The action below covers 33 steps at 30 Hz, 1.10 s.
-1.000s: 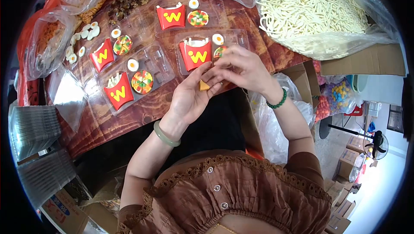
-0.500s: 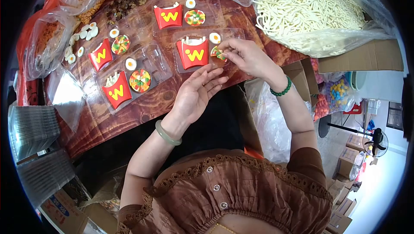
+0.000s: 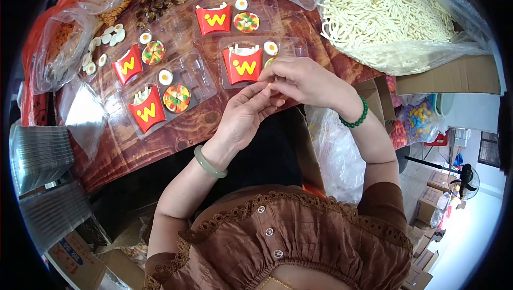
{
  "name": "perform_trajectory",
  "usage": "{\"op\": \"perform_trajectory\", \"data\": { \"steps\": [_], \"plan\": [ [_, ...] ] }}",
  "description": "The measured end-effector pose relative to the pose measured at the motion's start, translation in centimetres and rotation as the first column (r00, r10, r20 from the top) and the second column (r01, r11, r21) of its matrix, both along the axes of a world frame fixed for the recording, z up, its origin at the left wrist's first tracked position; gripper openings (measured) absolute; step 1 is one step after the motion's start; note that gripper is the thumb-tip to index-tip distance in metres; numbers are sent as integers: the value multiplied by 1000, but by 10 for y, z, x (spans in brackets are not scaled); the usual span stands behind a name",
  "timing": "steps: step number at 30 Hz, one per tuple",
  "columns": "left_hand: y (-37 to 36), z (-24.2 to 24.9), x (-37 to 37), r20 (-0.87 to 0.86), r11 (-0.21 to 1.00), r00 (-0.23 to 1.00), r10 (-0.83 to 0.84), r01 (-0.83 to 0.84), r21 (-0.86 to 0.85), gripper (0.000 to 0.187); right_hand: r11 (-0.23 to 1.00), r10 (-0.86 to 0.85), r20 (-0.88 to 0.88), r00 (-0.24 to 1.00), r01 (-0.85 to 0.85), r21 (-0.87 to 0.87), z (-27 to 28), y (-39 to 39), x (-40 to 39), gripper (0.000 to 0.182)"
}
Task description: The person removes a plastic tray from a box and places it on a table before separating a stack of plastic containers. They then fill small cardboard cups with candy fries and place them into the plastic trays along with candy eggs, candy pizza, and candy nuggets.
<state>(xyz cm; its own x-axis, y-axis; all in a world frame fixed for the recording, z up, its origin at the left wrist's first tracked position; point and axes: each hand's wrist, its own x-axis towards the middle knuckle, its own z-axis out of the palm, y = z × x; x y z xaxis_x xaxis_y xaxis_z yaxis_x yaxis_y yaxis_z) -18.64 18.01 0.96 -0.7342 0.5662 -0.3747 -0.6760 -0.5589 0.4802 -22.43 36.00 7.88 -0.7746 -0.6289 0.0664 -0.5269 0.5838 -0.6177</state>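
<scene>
My left hand (image 3: 241, 118), with a pale bangle at the wrist, is closed, its fingertips pinched against those of my right hand (image 3: 307, 81), also closed. Something small and orange-tinted shows at the fingertips, too covered to name. Both hands are over the near edge of a clear plastic tray (image 3: 297, 44). In that tray lie a red toy fries box (image 3: 243, 66) with a yellow W and a toy fried egg (image 3: 271, 48). My right hand mostly hides the toy pizza (image 3: 269, 62) beside the box.
Other trays hold a fries box (image 3: 215, 20), a toy pizza (image 3: 176, 98) and eggs. Loose toy eggs (image 3: 112, 36) lie at the left. A bag of cream toy fries (image 3: 387, 22) stands at the right back. Stacked clear trays (image 3: 43, 153) are at the left edge.
My right hand has drawn back from the pizza towards me. The left hand, open before, has closed its fingers, and the two hands' fingertips now meet.
</scene>
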Motion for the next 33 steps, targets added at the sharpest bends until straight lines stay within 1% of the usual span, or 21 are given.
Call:
{"op": "perform_trajectory", "data": {
  "steps": [2,3,4,5,6,8,9,10,11,12,14,16,20,22,23,25,26,28,31,32,33],
  "plan": [
    [1,0,-2,-15,996,1000,-2,4,86,22,999,-7,34,999,8,-33,5,-2,6,22],
    [2,0,-2,-18,996,1000,-2,4,88,22,979,-170,183,968,187,-78,7,-2,9,21],
    [3,0,-2,-4,991,1000,30,-30,131,21,928,-311,333,890,360,-96,8,-1,11,22],
    [4,-1,-2,13,983,998,65,-66,173,20,898,-253,459,851,384,-216,-6,5,14,20],
    [5,-3,-2,15,982,997,72,-73,172,20,900,-247,461,852,378,-216,-11,5,18,20],
    [8,-5,1,28,982,999,20,-24,185,20,826,-201,546,813,440,-351,-17,5,27,15],
    [8,-4,2,30,983,999,15,-20,185,20,813,-213,483,850,428,-395,-24,7,27,13],
    [8,-2,3,51,991,999,18,-24,129,21,810,-217,484,848,433,-395,-25,13,22,13],
    [8,0,4,72,997,997,22,-27,72,21,907,-255,227,940,314,-281,-23,19,15,15],
    [7,-1,4,71,997,997,19,-24,71,21,967,-227,-46,973,220,-125,-21,23,10,17],
    [5,-6,5,89,996,993,82,-83,9,23,969,-239,-75,968,232,-87,-23,24,4,19],
    [5,-10,4,87,996,993,83,-85,14,23,998,-67,-197,978,65,-15,-36,22,-6,16],
    [5,-10,3,106,996,990,92,-94,10,23,999,-32,-172,984,25,-44,-48,12,-12,15],
    [6,-11,3,105,995,989,100,-100,1,23,972,-225,-124,967,214,-92,-57,12,-10,13],
    [6,-12,3,103,995,989,104,-104,-6,23,972,-225,-123,967,214,-93,-59,11,-7,13],
    [5,-10,3,103,995,989,102,-102,-14,23,950,-313,-184,932,309,-51,-62,11,1,11],
    [6,-10,3,102,995,990,102,-100,-20,23,948,-317,-184,930,313,-50,-65,12,2,11],
    [6,-10,2,101,995,990,100,-99,-16,23,965,-258,-287,923,229,-131,-71,13,2,9],
    [6,-12,2,97,995,990,100,-99,-16,24,964,-242,-324,914,190,-184,-77,16,2,11],
    [6,-12,2,92,995,991,100,-99,-17,25,964,-244,-326,914,191,-185,-78,16,2,11],
    [7,-11,3,90,995,991,97,-96,-17,25,943,-290,-274,917,225,-246,-79,17,3,11]
  ]
}}
